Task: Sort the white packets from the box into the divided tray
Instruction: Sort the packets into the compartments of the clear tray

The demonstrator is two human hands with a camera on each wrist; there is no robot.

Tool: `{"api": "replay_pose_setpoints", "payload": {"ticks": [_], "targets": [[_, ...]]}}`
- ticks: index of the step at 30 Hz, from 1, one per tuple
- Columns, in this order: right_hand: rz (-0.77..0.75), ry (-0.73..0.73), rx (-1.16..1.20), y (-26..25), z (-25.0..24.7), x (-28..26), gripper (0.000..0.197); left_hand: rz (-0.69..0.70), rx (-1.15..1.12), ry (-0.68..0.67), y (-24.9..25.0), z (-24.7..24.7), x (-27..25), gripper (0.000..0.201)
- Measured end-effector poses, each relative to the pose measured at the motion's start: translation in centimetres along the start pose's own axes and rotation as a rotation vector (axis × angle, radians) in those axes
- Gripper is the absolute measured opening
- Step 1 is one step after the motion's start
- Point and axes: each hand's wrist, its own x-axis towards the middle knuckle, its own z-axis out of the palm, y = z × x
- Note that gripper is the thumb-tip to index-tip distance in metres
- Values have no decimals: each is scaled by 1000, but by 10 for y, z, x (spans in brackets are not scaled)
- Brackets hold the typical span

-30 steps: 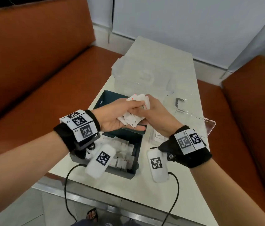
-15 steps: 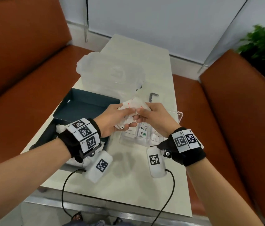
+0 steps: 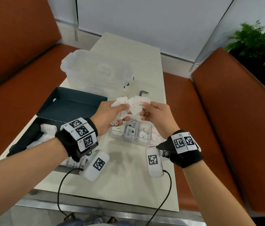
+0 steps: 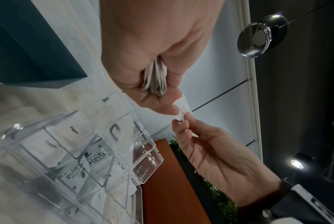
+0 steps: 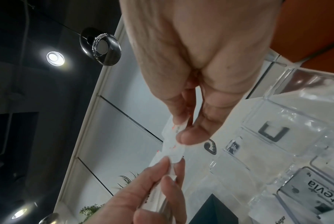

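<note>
My left hand (image 3: pixel 124 113) grips a fanned bunch of white packets (image 3: pixel 122 104) with red print, held above the clear divided tray (image 3: pixel 112 139). My right hand (image 3: pixel 144 108) pinches the rightmost packet (image 3: pixel 142 101) of that bunch between thumb and fingers. In the right wrist view the pinched packet (image 5: pixel 171 145) hangs between both hands. The left wrist view shows the packet stack (image 4: pixel 156 78) edge-on in my left palm. The tray (image 4: pixel 152 151) holds Sugar and Stevia packets in separate compartments. The dark box (image 3: pixel 22 144) at the left holds more white packets (image 3: pixel 48 129).
The box's dark lid (image 3: pixel 73 103) lies open behind it. A translucent plastic container (image 3: pixel 96 70) stands at the back of the table, and a metal hex key (image 3: pixel 143 92) lies by it. Orange benches flank the narrow table. Cables hang over the table's front edge (image 3: pixel 96 195).
Both hands carried the packet bunch rightward from above the box to above the tray. My right hand now pinches one packet at the bunch's right edge.
</note>
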Motion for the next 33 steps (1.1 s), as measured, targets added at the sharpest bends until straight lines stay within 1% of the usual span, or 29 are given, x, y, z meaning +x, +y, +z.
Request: {"api": "replay_pose_setpoints", "payload": {"ticks": [3,5,7,10,12,15,21,24,27,30,33], "targets": [[-103,75,-28,-6,-8,0,9,39,83,14,-1,-1,2,17],[-172,70,-170,-14,-14,2,11,92,194,4,0,-4,5,12],[-221,-18,-391,-22,-18,4,14,140,331,-17,1,-7,6,7],[-195,-179,-619,-26,-17,8,23,171,495,-75,2,-10,7,8],[-164,-197,-687,-25,-14,11,28,173,530,-117,2,-10,6,8],[-139,-180,-693,-20,-9,14,27,161,510,-156,4,-10,5,10],[-125,-177,-678,-15,-5,17,9,143,436,-220,6,-13,4,15],[-105,-164,-646,-15,-7,18,8,144,402,-239,7,-14,4,14],[-77,-156,-616,-12,-9,20,7,154,425,-225,5,-12,7,15],[-108,-149,-656,-10,-15,23,6,153,446,-198,2,-8,11,16],[-166,-161,-730,-11,-24,28,7,152,450,-202,1,1,14,18]]}}
